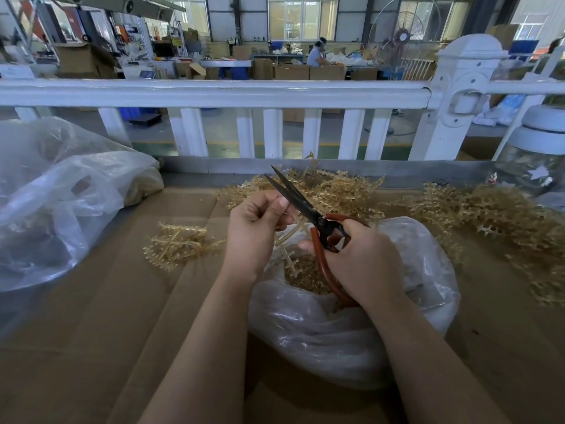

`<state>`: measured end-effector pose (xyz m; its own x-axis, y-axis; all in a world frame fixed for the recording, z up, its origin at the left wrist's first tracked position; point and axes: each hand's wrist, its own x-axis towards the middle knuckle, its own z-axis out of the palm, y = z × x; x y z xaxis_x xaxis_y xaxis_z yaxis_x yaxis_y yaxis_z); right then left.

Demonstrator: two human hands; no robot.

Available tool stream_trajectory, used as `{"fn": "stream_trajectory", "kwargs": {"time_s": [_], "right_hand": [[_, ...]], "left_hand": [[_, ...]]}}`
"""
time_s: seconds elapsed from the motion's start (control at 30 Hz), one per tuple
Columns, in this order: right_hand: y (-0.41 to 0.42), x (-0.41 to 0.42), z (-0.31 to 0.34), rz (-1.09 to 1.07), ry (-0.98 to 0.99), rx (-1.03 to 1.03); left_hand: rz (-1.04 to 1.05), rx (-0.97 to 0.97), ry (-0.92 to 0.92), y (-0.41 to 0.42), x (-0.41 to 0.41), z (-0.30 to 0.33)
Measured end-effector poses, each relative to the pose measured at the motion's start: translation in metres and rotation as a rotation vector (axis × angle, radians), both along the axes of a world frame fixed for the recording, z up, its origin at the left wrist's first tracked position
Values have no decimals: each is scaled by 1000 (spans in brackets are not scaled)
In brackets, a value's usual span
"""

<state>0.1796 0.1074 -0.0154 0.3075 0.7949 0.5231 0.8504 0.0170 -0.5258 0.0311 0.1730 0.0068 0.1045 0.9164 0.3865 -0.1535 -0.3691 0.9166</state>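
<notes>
My right hand (363, 261) grips the red handles of black-bladed scissors (298, 201), whose blades are parted and point up and left. My left hand (255, 228) pinches a tan plastic sprue strip (289, 237) just beside the blades, over an open clear plastic bag (351, 328) that holds small tan cut pieces (305, 273). The lower part of the strip hangs between my two hands above the bag's mouth.
A small heap of tan sprues (177, 244) lies left of my hands on the cardboard-covered table (91, 332). Larger heaps (489, 221) spread behind and to the right. A big crumpled plastic bag (61, 194) sits at the left. A white railing (214, 93) bounds the far edge.
</notes>
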Motion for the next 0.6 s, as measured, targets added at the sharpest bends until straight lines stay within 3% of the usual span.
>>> {"fn": "stream_trajectory", "kwargs": {"time_s": [0.27, 0.43, 0.6], "right_hand": [[5, -1, 5, 136, 356, -75], [5, -5, 6, 211, 420, -99], [8, -3, 6, 140, 504, -74]], "left_hand": [[76, -92, 12, 6, 5, -6], [63, -127, -29, 5, 7, -5], [18, -123, -64, 1, 7, -2]]}}
